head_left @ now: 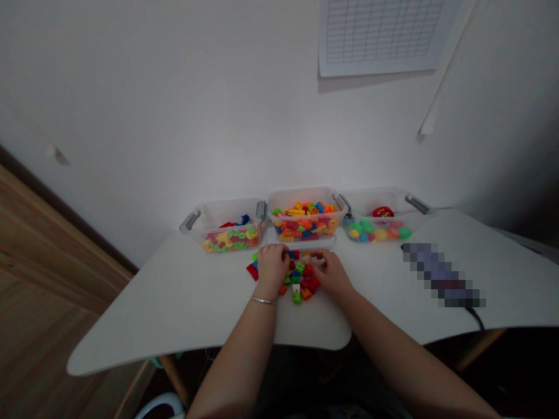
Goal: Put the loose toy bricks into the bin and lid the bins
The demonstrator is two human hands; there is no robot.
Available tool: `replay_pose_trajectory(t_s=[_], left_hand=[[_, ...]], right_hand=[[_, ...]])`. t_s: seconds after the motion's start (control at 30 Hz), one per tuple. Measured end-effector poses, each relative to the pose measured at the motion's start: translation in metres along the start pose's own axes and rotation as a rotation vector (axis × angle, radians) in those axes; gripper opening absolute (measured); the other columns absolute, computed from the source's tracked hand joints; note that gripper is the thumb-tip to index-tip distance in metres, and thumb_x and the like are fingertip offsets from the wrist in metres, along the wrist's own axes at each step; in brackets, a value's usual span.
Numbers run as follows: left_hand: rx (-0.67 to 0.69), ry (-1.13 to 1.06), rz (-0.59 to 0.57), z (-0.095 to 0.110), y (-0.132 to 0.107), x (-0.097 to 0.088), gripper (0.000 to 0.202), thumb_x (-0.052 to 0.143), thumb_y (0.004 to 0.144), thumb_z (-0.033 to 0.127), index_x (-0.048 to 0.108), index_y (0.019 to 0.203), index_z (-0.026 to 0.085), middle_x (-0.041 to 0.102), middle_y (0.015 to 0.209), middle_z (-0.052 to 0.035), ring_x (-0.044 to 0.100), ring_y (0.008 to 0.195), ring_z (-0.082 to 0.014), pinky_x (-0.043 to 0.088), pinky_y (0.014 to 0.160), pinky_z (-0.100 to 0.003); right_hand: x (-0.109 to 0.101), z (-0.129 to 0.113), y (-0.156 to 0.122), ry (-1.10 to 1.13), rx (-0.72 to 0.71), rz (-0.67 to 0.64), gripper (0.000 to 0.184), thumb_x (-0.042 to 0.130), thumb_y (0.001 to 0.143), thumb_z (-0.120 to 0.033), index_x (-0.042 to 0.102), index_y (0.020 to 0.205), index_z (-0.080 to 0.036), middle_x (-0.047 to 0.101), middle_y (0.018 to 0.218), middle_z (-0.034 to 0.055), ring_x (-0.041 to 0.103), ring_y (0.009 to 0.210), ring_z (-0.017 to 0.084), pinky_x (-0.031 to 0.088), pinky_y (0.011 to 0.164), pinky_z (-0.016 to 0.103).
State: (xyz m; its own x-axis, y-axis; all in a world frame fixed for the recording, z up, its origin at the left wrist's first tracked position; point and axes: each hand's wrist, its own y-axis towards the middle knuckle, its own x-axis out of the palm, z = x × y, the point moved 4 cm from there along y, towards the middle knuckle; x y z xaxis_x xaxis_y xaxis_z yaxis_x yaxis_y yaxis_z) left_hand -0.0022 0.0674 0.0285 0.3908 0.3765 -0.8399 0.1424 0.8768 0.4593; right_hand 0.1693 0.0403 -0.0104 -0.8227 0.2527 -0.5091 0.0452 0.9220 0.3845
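A pile of colourful plastic building bricks [296, 280] lies on the white table in front of me, between my hands. My left hand [273, 265], with a bracelet at the wrist, rests over the pile's left side. Its fingers are curled inward, and what they hold, if anything, is hidden. By the fingertips are red and blue bricks [294, 255]. At the pile's right side is my right hand [334, 271], index finger and thumb apart, beside red bricks [308, 270]. I see no brick gripped between them.
Three clear plastic bins stand along the wall: a left bin [231, 237] with mixed pieces, a middle bin [307, 217] full of bricks on a lid [329, 241], and a right bin [367, 203] with coloured balls. A blurred-out object [441, 274] with a black cable lies at right.
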Motion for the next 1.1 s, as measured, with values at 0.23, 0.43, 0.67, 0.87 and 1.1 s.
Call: replay_pose_trajectory(t_s=[0.23,0.43,0.67,0.87,1.1], left_hand=[[-0.027,-0.24,0.252,-0.006,0.004,-0.017,0.012,0.053,0.081,0.018,0.063,0.089,0.019,0.066,0.091,-0.0056,0.056,0.094,-0.0227,0.041,0.088,-0.037],[-0.126,-0.481,0.476,-0.007,0.017,-0.037,0.007,0.053,0.08,0.022,0.06,0.083,0.019,0.063,0.082,-0.0027,0.057,0.083,-0.0179,0.044,0.079,-0.031],[-0.386,-0.896,0.266,0.002,0.063,-0.04,0.012,0.056,0.079,0.026,0.057,0.088,0.018,0.06,0.059,0.003,0.055,0.054,-0.012,0.04,0.054,-0.021],[-0.578,-1.189,0.055,0.003,0.09,-0.04,0.015,0.052,0.08,0.023,0.056,0.093,0.015,0.068,0.075,-0.0018,0.05,0.041,-0.0049,0.025,0.041,-0.016],[-0.536,-1.075,-0.029,0.004,0.09,-0.042,0.027,0.05,0.084,0.03,0.056,0.105,0.014,0.07,0.092,-0.007,0.059,0.048,-0.0071,0.029,0.042,-0.017]], right_hand=[[0.0,-0.001,0.0,-0.01,-0.027,0.027,0.025,0.052,0.079,-0.028,0.062,0.1,-0.018,0.063,0.094,0.0084,0.057,0.086,0.022,0.049,0.074,0.036],[-0.001,-0.001,0.0,-0.011,-0.013,0.013,0.026,0.052,0.079,-0.029,0.062,0.1,-0.017,0.062,0.094,0.0089,0.056,0.085,0.022,0.049,0.073,0.036],[-0.003,-0.002,0.001,-0.011,0.002,-0.017,0.027,0.052,0.078,-0.027,0.063,0.1,-0.017,0.062,0.095,0.0081,0.056,0.084,0.021,0.048,0.073,0.035],[-0.005,-0.003,0.001,-0.018,0.007,-0.025,0.026,0.052,0.077,-0.026,0.063,0.099,-0.017,0.062,0.095,0.0081,0.056,0.083,0.02,0.048,0.073,0.035],[-0.006,-0.001,0.001,-0.004,0.002,-0.015,0.025,0.052,0.078,-0.024,0.063,0.099,-0.018,0.062,0.096,0.0078,0.056,0.083,0.02,0.049,0.072,0.036]])
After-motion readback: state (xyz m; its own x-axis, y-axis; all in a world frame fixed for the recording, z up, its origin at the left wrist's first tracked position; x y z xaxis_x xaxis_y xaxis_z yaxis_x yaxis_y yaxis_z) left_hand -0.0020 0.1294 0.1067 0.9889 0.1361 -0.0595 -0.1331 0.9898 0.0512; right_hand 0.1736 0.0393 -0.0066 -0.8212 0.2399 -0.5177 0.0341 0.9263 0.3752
